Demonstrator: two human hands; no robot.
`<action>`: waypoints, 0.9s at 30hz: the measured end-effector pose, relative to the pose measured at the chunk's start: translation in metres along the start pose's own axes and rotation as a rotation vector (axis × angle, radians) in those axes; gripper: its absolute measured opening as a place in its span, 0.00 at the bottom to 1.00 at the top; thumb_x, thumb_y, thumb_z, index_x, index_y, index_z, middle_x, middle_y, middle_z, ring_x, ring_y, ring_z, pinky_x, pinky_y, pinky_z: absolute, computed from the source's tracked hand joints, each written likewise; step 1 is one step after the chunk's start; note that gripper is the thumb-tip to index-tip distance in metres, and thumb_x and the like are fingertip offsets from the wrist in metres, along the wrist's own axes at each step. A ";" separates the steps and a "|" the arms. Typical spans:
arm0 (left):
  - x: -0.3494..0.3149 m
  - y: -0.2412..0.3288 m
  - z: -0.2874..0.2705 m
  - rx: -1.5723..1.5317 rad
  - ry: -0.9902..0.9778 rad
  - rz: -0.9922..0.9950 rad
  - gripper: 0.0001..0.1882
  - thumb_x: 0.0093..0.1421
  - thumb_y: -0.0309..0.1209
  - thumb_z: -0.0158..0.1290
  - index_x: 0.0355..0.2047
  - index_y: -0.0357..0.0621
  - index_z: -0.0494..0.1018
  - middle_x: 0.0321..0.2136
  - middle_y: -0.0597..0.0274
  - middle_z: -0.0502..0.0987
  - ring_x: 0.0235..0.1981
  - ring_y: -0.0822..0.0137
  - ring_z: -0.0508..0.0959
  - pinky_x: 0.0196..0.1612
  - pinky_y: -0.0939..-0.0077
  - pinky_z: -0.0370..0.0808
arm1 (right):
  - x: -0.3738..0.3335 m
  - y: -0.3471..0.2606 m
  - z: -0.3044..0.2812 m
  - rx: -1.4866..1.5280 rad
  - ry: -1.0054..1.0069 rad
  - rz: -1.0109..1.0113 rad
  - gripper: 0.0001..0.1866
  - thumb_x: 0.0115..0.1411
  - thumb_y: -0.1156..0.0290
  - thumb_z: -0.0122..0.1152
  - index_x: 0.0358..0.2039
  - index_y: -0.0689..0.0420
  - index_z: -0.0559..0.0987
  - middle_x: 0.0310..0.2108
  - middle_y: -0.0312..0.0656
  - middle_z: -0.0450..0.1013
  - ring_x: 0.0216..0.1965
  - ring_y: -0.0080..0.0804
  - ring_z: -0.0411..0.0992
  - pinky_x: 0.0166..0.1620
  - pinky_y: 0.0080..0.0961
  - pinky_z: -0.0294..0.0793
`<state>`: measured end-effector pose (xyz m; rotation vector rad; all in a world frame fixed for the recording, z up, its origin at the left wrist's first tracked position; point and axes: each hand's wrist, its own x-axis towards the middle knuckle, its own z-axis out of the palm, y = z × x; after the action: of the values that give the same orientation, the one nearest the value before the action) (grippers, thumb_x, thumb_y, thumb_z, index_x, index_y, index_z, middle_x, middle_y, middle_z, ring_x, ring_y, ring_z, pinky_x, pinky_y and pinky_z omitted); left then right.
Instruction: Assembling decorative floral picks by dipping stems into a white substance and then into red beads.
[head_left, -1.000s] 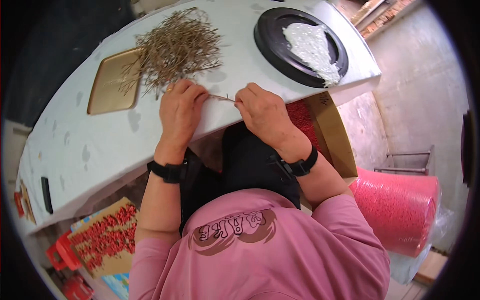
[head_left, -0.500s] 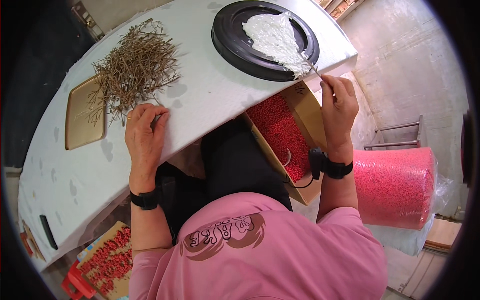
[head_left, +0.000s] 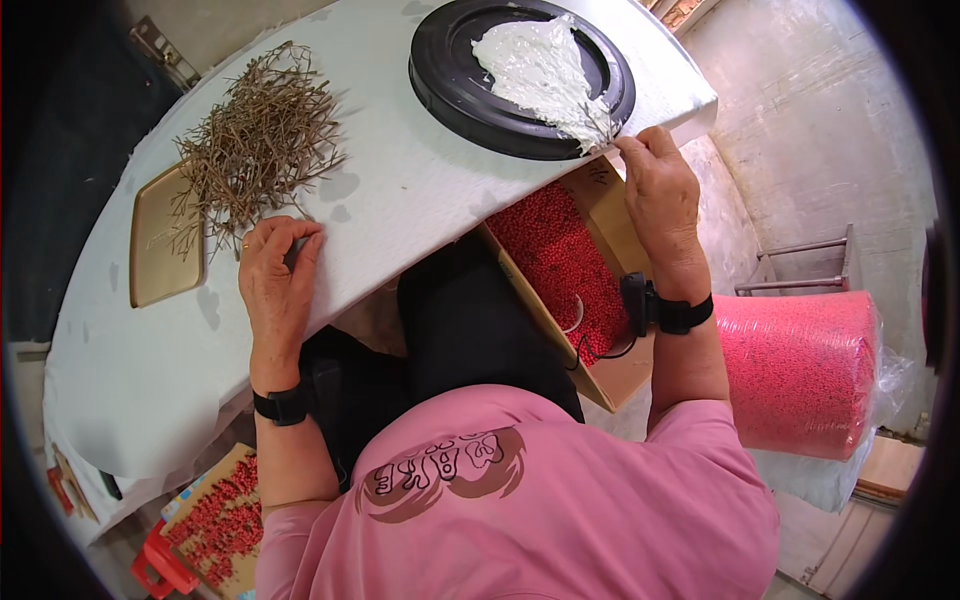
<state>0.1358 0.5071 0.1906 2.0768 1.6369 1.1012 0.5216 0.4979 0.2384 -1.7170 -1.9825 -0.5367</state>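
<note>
Near the surface's [head_left: 390, 185] right corner, the right hand [head_left: 662, 190] pinches a twig [head_left: 603, 126] by its end, likely keeping fingers clear of the paste [head_left: 530, 68] on the disc [head_left: 440, 105]. The left hand [head_left: 274, 285] curls by the front edge, whether holding anything I cannot tell; beside it, a pile [head_left: 262, 130] overlaps the tray [head_left: 160, 255], and a box [head_left: 529, 292] sits below that edge.

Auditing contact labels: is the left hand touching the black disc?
Apart. The head view plainly shows a stretch of white tabletop between the left hand and the black disc.
</note>
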 end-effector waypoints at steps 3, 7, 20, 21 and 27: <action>0.000 0.000 0.001 -0.008 -0.001 -0.003 0.06 0.53 0.22 0.60 0.32 0.42 0.79 0.34 0.61 0.76 0.37 0.62 0.73 0.40 0.72 0.71 | 0.000 0.003 -0.007 -0.016 -0.065 -0.042 0.07 0.56 0.78 0.59 0.36 0.56 0.80 0.32 0.43 0.73 0.32 0.41 0.74 0.33 0.32 0.73; 0.000 -0.001 0.000 -0.004 0.004 0.002 0.06 0.53 0.22 0.60 0.32 0.42 0.79 0.34 0.61 0.76 0.37 0.62 0.73 0.40 0.71 0.71 | 0.001 0.002 -0.023 0.045 -0.085 -0.047 0.07 0.57 0.78 0.59 0.36 0.57 0.80 0.32 0.42 0.73 0.32 0.41 0.75 0.33 0.32 0.73; 0.001 0.001 -0.002 0.010 0.028 0.010 0.06 0.52 0.23 0.60 0.31 0.42 0.78 0.33 0.61 0.76 0.36 0.61 0.74 0.40 0.71 0.71 | 0.094 -0.005 0.031 0.080 0.078 -0.149 0.05 0.58 0.75 0.59 0.35 0.56 0.81 0.33 0.42 0.73 0.33 0.42 0.75 0.36 0.31 0.74; 0.001 0.001 -0.002 0.005 0.026 0.005 0.06 0.52 0.23 0.60 0.31 0.42 0.78 0.33 0.61 0.76 0.36 0.61 0.74 0.40 0.71 0.71 | 0.097 -0.005 0.040 0.064 0.031 -0.184 0.05 0.58 0.75 0.59 0.35 0.55 0.81 0.33 0.42 0.73 0.34 0.42 0.75 0.36 0.31 0.74; 0.000 -0.001 -0.003 -0.019 0.027 -0.013 0.05 0.52 0.23 0.60 0.31 0.42 0.78 0.33 0.61 0.76 0.35 0.61 0.74 0.38 0.71 0.71 | 0.098 -0.005 0.051 -0.032 -0.256 -0.235 0.05 0.58 0.72 0.59 0.32 0.54 0.82 0.33 0.41 0.73 0.35 0.43 0.75 0.39 0.33 0.75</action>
<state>0.1330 0.5066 0.1918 2.0454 1.6436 1.1404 0.5009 0.6051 0.2530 -1.6507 -2.3884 -0.4458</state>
